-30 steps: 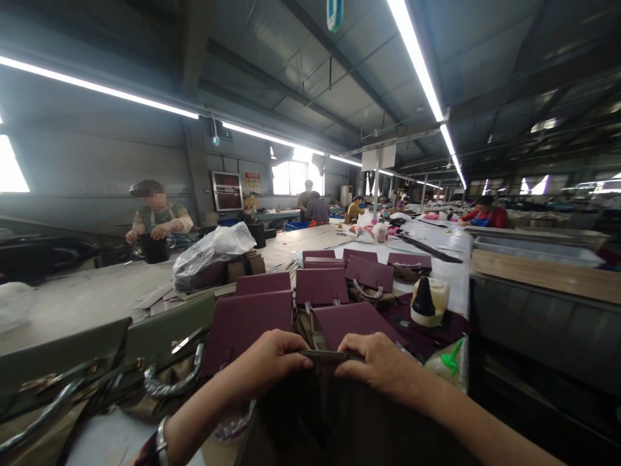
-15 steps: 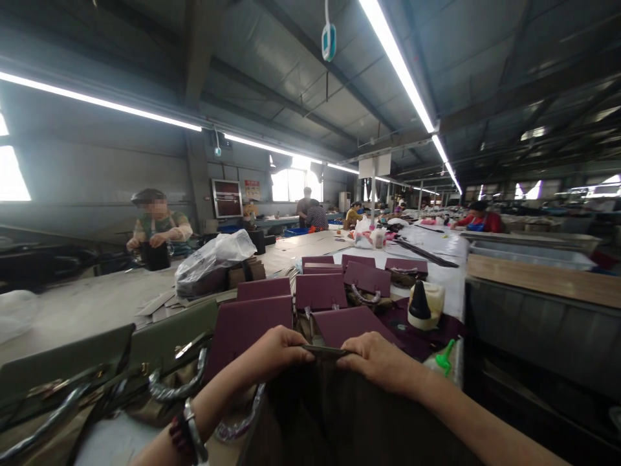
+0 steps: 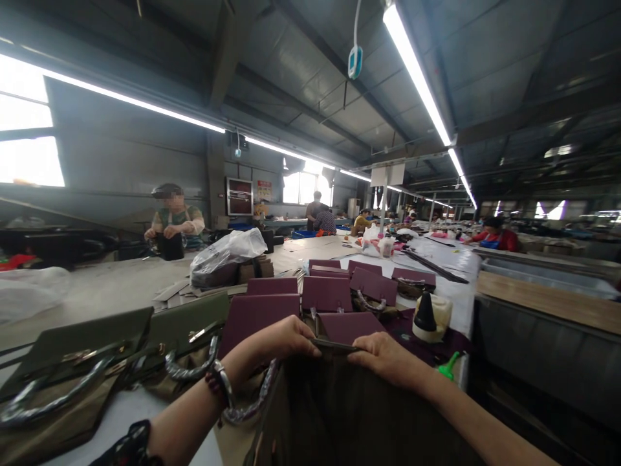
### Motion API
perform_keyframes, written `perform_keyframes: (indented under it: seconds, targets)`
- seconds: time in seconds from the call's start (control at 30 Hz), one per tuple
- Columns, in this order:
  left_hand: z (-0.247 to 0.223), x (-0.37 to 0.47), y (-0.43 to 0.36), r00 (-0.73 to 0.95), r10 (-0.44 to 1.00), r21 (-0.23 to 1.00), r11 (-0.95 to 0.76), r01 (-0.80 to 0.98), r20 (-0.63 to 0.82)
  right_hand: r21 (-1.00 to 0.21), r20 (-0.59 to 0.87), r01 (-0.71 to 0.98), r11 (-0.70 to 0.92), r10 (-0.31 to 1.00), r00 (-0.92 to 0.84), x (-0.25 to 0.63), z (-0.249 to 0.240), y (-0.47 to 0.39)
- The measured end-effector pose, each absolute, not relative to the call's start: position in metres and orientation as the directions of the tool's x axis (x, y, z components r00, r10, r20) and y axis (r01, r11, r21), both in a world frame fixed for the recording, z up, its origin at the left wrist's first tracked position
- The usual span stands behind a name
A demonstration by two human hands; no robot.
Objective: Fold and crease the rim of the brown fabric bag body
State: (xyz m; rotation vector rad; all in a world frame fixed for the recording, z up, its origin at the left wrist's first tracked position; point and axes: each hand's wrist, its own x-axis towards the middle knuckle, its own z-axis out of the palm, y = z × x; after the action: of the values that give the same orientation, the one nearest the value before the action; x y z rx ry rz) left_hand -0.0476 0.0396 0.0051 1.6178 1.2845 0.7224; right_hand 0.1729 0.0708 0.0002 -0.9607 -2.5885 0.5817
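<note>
Close in front of me, a dark olive-brown fabric bag piece (image 3: 369, 408) hangs from its top edge, its lower part running out of view. My left hand (image 3: 288, 336) pinches that edge between thumb and fingers. A short way to the right, my right hand (image 3: 383, 356) grips the same edge, leaving a narrow strip of it visible between them. Just beyond my hands are maroon handbags (image 3: 264, 317) with stiff flaps. Green handbags (image 3: 97, 336) lie to the left, their handles (image 3: 194, 366) wrapped in clear plastic.
A cream container with a black cone top (image 3: 431, 317) stands right of the handbags, near a green-nozzled bottle (image 3: 450, 366). Behind the bags sits a white plastic bag (image 3: 228, 252). Grey bins (image 3: 533, 330) line the right side. A co-worker (image 3: 172, 223) works across the table (image 3: 116, 281).
My view has turned slightly left, so the surroundings sit further right. Both hands keep their hold on the fabric edge, and the left forearm shows more.
</note>
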Motion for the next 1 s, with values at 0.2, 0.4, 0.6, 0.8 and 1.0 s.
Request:
perform_keyframes:
  seconds: [0.2, 0.4, 0.6, 0.8, 1.0]
  targets:
    - [0.004, -0.052, 0.045, 0.304, 0.946, 0.915, -0.021, 0.402, -0.112, -0.519, 0.138, 0.519, 0.679, 0.666, -0.733, 0.171, -0.005, 0.080]
    - [0.006, -0.055, 0.049, 0.325, 0.936, 0.923, 0.002, 0.384, -0.137, -0.553, 0.106, 0.520, 0.651, 0.674, -0.731, 0.172, -0.008, 0.087]
    - [0.005, -0.060, 0.059, 0.350, 0.918, 0.913, 0.028, 0.407, -0.184, -0.557, 0.110, 0.524, 0.645, 0.682, -0.723, 0.171, -0.010, 0.089]
    - [0.007, -0.060, 0.062, 0.335, 0.924, 0.896, 0.016, 0.444, -0.183, -0.516, 0.132, 0.513, 0.686, 0.656, -0.743, 0.169, -0.005, 0.090]
    - [0.011, -0.053, 0.055, 0.331, 0.927, 0.902, 0.020, 0.431, -0.179, -0.491, 0.121, 0.508, 0.708, 0.633, -0.765, 0.165, 0.003, 0.088]
